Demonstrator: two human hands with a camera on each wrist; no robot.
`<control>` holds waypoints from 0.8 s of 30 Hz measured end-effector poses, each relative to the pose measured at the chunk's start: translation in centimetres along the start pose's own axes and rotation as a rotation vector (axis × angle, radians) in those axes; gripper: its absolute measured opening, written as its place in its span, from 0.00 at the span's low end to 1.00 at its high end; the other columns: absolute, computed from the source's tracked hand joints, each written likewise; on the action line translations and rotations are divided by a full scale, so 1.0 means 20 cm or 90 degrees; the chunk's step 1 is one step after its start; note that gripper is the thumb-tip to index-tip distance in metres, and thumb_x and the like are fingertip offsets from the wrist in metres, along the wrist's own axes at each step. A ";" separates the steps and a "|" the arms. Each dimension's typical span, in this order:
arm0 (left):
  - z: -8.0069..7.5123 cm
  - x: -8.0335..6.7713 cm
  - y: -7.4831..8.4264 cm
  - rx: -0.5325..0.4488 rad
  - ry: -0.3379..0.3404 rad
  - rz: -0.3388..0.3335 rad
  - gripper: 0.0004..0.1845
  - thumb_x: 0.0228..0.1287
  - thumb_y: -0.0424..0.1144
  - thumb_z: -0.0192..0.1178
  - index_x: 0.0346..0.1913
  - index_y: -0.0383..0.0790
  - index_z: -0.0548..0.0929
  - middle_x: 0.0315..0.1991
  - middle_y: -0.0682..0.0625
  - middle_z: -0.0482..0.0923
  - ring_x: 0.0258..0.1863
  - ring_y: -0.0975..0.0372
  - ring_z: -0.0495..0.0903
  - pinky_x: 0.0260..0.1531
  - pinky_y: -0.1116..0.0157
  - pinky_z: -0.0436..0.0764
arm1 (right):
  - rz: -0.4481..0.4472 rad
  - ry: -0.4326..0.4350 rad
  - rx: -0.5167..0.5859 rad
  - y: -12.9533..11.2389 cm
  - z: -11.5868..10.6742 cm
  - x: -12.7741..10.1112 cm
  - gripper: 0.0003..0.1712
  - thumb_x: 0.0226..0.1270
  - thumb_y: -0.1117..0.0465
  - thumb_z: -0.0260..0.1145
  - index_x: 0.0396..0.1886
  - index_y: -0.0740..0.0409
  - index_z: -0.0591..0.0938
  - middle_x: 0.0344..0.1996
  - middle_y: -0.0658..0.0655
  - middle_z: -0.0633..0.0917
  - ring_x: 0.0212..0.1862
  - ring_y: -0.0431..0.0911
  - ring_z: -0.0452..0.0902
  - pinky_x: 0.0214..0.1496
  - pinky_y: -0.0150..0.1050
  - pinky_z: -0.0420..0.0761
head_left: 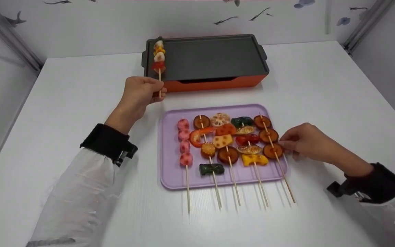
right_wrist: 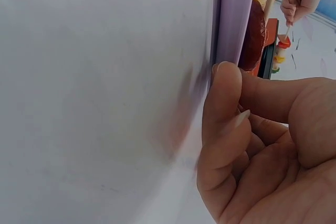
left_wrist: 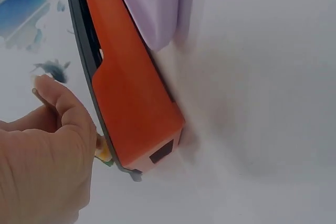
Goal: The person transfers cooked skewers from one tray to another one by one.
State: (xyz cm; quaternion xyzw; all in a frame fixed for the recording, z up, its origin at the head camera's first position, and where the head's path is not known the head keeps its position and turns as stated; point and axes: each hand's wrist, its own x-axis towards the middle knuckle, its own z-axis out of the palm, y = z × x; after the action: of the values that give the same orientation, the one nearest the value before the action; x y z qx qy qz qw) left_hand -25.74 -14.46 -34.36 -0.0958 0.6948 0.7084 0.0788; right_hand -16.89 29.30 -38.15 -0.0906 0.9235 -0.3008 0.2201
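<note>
With thumb and fingers my left hand [head_left: 140, 91] pinches the bare stick of a skewer [head_left: 159, 57] of mixed pieces: white, yellow and red. Its food end lies over the left end of a grill plate [head_left: 211, 56] with an orange base [left_wrist: 128, 93]. My right hand [head_left: 310, 144] pinches the right rim of a purple tray [head_left: 170, 182], thumb and forefinger at its edge in the right wrist view. Beside those fingers, a skewer of brown round slices [head_left: 268, 136] lies along the tray's right side.
Several more skewers lie on the tray, among them one of pink balls [head_left: 184, 146] and one with a yellow pepper piece [head_left: 254, 160]. Their bare sticks stick out past the front rim. A patterned white wall [head_left: 115, 27] stands behind the grill.
</note>
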 end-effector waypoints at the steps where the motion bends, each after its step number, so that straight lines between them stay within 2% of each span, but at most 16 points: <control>1: 0.00 -0.02 0.00 -0.003 -0.004 0.011 0.14 0.75 0.31 0.62 0.55 0.22 0.83 0.36 0.42 0.84 0.31 0.60 0.83 0.37 0.70 0.87 | 0.000 -0.002 0.001 0.00 0.00 0.00 0.10 0.77 0.65 0.65 0.47 0.68 0.87 0.30 0.53 0.87 0.29 0.46 0.79 0.27 0.35 0.80; 6: -0.01 -0.14 0.01 -0.011 -0.036 0.075 0.10 0.73 0.30 0.64 0.49 0.24 0.85 0.32 0.43 0.85 0.29 0.60 0.84 0.37 0.68 0.87 | -0.003 0.000 0.005 0.00 0.00 0.00 0.10 0.78 0.65 0.64 0.47 0.68 0.88 0.30 0.53 0.87 0.29 0.46 0.79 0.27 0.35 0.80; 10: 0.01 -0.24 0.00 -0.004 -0.059 0.091 0.10 0.73 0.31 0.65 0.48 0.25 0.85 0.31 0.45 0.85 0.28 0.61 0.84 0.38 0.66 0.88 | 0.000 0.003 0.006 0.00 0.00 0.00 0.10 0.77 0.65 0.65 0.47 0.69 0.88 0.30 0.53 0.87 0.28 0.45 0.80 0.26 0.36 0.80; 18: 0.01 -0.42 -0.03 0.002 -0.106 0.055 0.09 0.73 0.29 0.65 0.48 0.24 0.86 0.31 0.44 0.86 0.26 0.61 0.84 0.36 0.66 0.88 | 0.010 0.003 -0.001 0.00 -0.01 -0.01 0.10 0.78 0.66 0.64 0.47 0.68 0.88 0.30 0.54 0.87 0.29 0.46 0.80 0.27 0.35 0.81; 24: -0.01 -0.53 -0.08 0.026 -0.146 -0.006 0.10 0.71 0.29 0.66 0.48 0.22 0.86 0.31 0.43 0.87 0.25 0.60 0.87 0.35 0.64 0.89 | -0.002 -0.005 0.002 -0.02 -0.01 -0.01 0.10 0.78 0.66 0.64 0.47 0.68 0.88 0.29 0.54 0.87 0.27 0.46 0.79 0.26 0.35 0.79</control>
State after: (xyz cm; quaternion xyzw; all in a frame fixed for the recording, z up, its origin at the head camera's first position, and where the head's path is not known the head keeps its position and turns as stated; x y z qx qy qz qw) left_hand -15.12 -14.36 -33.25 -0.0159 0.6952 0.6999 0.1628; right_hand -16.81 29.10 -37.76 -0.0929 0.9221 -0.3019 0.2235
